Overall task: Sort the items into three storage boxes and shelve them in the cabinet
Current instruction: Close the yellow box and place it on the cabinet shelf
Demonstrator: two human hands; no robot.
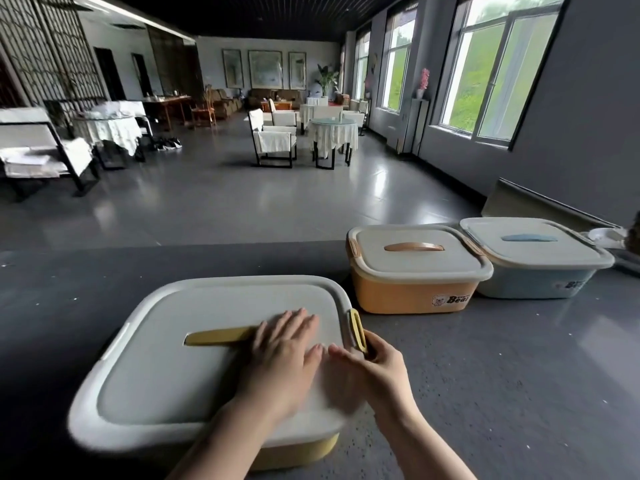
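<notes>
A yellow storage box (298, 455) with a pale grey lid (173, 368) stands closest to me on the dark table. My left hand (282, 355) lies flat on the lid, fingers straight, over the right end of the yellow handle (218, 338). My right hand (372, 370) holds the yellow side latch (358, 329) at the lid's right edge, fingers curled around it. An orange box (412, 292) and a light blue box (533, 282), both lidded, stand side by side farther right.
The dark grey table (502, 375) stretches left and right of the boxes. A white dish-like object (604, 236) sits behind the blue box. Beyond the table is a hall with white-covered chairs (273, 140), tables, and windows on the right.
</notes>
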